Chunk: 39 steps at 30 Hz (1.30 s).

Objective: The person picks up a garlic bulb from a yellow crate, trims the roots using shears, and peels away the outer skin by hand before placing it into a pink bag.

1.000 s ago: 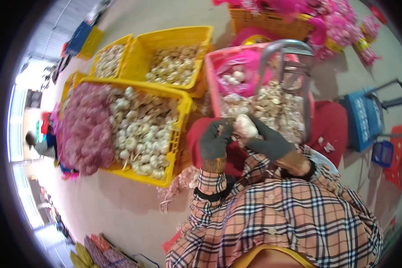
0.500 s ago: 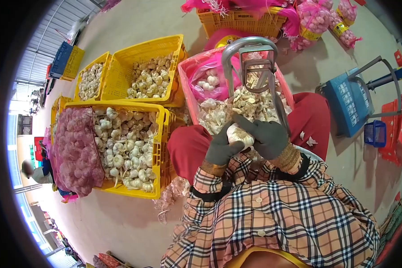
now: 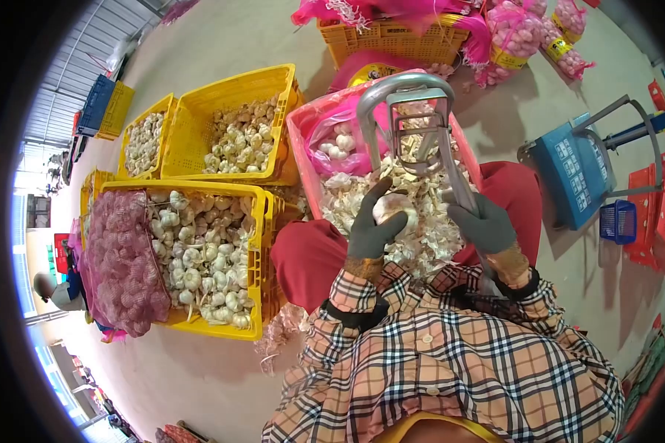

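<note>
My left hand (image 3: 373, 225), in a dark grey glove, holds a white garlic bulb (image 3: 396, 210) over the pink crate (image 3: 309, 171). My right hand (image 3: 488, 225), gloved alike, is closed around the grey metal lever (image 3: 457, 177) of a cutter-like frame that stands over the crate. Loose papery garlic skins and stalk scraps (image 3: 428, 232) lie below both hands. In the crate's far left corner sits a pink plastic bag (image 3: 319, 142) with several peeled-looking white bulbs (image 3: 339, 142) in it.
Left of me stand yellow crates (image 3: 257, 258) of garlic, one with a full purple mesh bag (image 3: 125, 258) on it. A blue box-shaped device (image 3: 573, 173) and a small blue basket (image 3: 618, 221) are at right. Behind are pink net bags of garlic (image 3: 511, 37).
My right hand has left the garlic bulb and moved right onto the metal lever. My left hand keeps the bulb, now more upright and slightly higher. The view has shifted a little.
</note>
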Motion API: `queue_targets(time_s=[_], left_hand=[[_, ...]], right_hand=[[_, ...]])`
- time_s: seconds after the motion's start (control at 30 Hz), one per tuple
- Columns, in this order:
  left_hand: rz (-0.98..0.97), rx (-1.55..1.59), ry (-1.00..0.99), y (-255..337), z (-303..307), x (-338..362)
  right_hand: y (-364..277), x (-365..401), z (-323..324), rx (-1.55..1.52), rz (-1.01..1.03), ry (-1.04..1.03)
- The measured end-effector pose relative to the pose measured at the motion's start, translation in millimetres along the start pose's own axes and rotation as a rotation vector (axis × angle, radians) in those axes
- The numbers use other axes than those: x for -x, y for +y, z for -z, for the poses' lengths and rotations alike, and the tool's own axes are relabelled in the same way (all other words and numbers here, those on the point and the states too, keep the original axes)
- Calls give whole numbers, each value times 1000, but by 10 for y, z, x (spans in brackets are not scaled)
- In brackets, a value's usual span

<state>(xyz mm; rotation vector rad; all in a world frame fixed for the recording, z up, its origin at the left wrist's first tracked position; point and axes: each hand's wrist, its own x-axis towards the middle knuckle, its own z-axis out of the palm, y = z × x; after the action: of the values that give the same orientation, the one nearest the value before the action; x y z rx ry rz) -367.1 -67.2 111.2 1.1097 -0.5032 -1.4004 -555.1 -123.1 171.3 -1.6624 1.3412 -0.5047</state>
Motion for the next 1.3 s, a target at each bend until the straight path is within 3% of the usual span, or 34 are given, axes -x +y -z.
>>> queue_targets(time_s=[0.03,0.07,0.17,0.2,0.43,0.6,0.77,0.87,1.07,1.13,1.17,1.23,1.3], left_hand=[[39,-89,32,10,-11,-41],[131,-91,20,74,-58,-37],[-18,-16,-179,4,-90,-120],[37,95,-206,-12,-103,-128],[23,201,-292,139,-229,-120],[51,325,-257,148,-296,-66],[113,206,-37,207,-415,30],[213,209,-28,340,-459,41],[162,272,-3,259,-470,25],[163,248,-14,231,-434,11],[161,224,-27,212,-419,-9],[136,285,-53,160,-392,-46],[106,343,-83,103,-360,-84]], right_hand=[[-136,49,51,-256,-350,-167],[-138,96,29,-159,-350,-117],[-258,154,106,-165,-373,-131],[-239,170,96,-205,-342,-123],[-236,244,116,-110,-322,-127],[-280,278,148,-154,-371,-162],[-477,310,292,-301,-491,-241],[-625,316,376,-393,-583,-293],[-523,351,273,-289,-517,-170],[-451,348,215,19,-346,-66],[-402,346,198,20,-344,-64],[-290,361,154,189,-110,38],[-187,338,99,186,-66,64]])
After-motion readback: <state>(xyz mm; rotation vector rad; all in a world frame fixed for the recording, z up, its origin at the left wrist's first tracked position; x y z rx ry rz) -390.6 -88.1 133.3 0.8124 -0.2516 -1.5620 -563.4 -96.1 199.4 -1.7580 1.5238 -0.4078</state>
